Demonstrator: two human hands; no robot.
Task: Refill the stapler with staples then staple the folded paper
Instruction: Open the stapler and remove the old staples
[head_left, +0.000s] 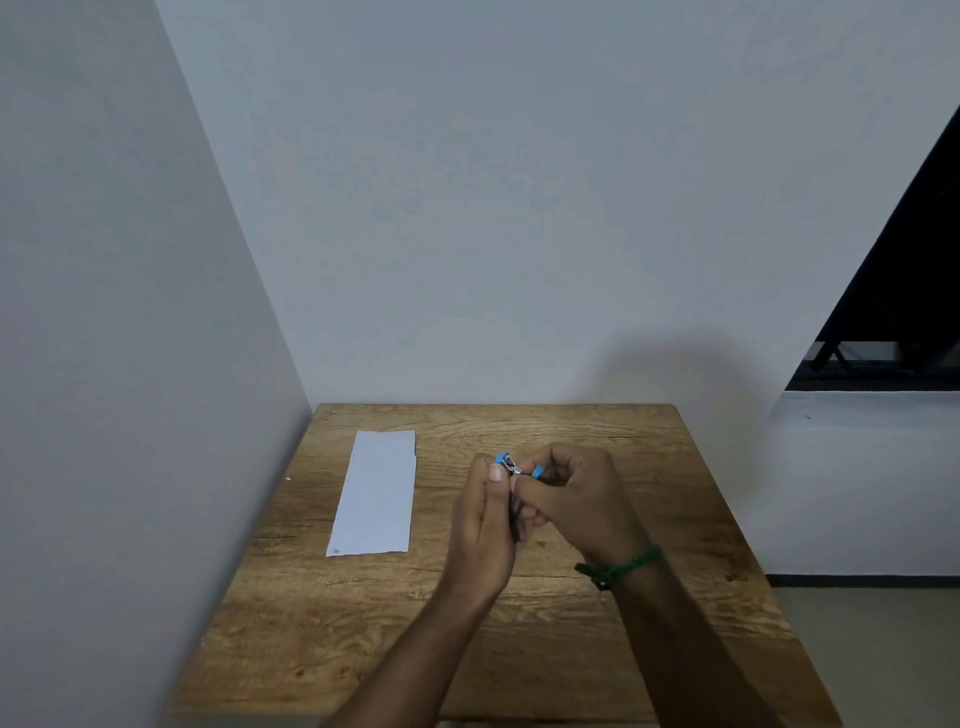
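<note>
Left hand (480, 525) and right hand (576, 499) meet, fingers curled.

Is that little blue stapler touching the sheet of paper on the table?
Apart. The head view shows the stapler gripped by the left hand and right hand, off to the right of the folded paper, with bare table between them.

Both hands hold a small blue stapler above the wooden surface.
The left hand (480, 519) and right hand (576, 499) grip the stapler (506, 462) together, mostly hiding it. The folded paper (376, 493) lies flat on the surface (675, 519), to their left; a green bracelet (621, 566) circles the right wrist.
</note>
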